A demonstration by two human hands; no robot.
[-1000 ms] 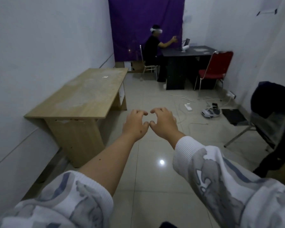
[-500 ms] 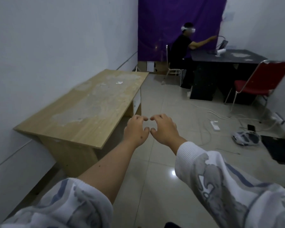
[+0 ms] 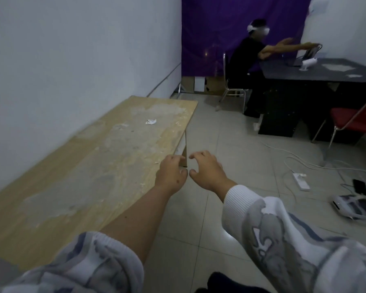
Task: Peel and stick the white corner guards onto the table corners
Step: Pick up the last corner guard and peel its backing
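A person in black point(image 3: 244, 60) sits on a metal chair point(image 3: 232, 89) at a dark desk point(image 3: 317, 70) before a purple curtain point(image 3: 216, 28); a red chair point(image 3: 355, 121) stands near, and a power strip point(image 3: 301, 181) and cables point(image 3: 304, 161) lie on the tiled floor point(image 3: 230, 134)

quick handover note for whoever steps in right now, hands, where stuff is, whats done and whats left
Left hand: curled, nothing visible in it, at the wooden table's long edge.
Right hand: curled, thumb tips almost touching, over the floor.
Small white scrap lies near the table's far end; whether it is a guard or backing cannot be told.
Done: no guard visible on the far corner in view.
Left: peel and stick guards.
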